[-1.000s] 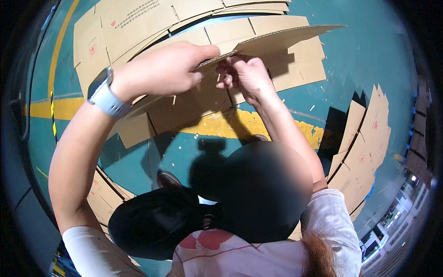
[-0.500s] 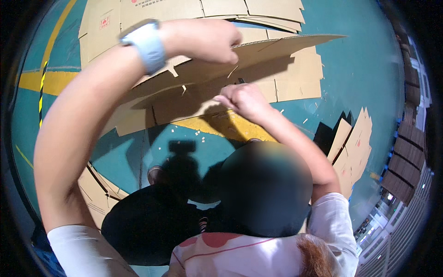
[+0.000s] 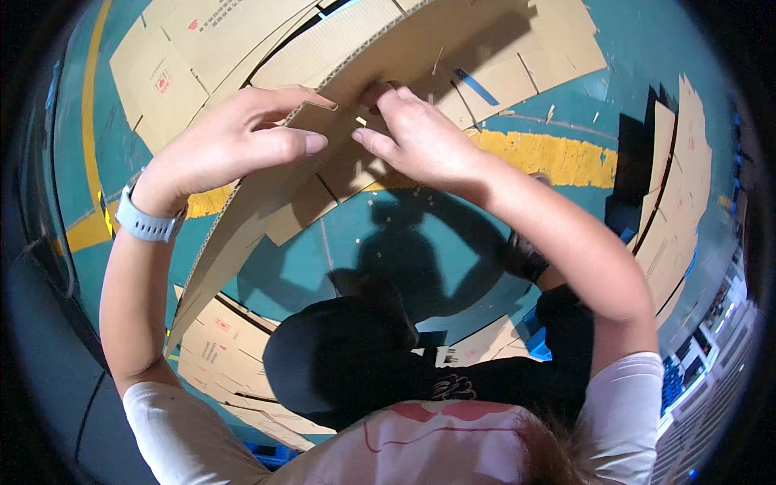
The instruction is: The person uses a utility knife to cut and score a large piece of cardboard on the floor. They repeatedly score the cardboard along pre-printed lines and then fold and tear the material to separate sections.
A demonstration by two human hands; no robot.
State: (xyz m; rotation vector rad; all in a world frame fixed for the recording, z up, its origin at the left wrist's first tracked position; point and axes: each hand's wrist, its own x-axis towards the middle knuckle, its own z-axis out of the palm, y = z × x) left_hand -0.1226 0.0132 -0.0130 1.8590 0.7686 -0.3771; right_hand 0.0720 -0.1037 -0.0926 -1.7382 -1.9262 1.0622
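A large brown cardboard sheet [image 3: 234, 230] stands tilted across the upper middle, its corrugated edge facing up. My left hand [image 3: 230, 141], with a pale blue watch on the wrist, grips that edge, thumb on the near face and fingers over the top. My right hand [image 3: 428, 141] is close to the sheet's near face, thumb and fingers apart. A small cardboard scrap [image 3: 361, 120] shows between its thumb and fingers, seemingly loose. Whether the right fingertips touch the sheet is hard to see. Behind lies flat cut cardboard [image 3: 558, 48] with slits and a blue strip [image 3: 477, 87].
More flat cardboard [image 3: 174, 48] lies at the far left. Stacks of cardboard stand at the right [image 3: 679, 178] and near left [image 3: 218, 347]. Small scraps are scattered over the green floor [image 3: 356, 234], crossed by a worn yellow line [image 3: 558, 158].
The sheet has swung from nearly level to a steep slant down toward near left. My left hand has come lower and left along its edge. My right hand has unclenched, and the view has shifted.
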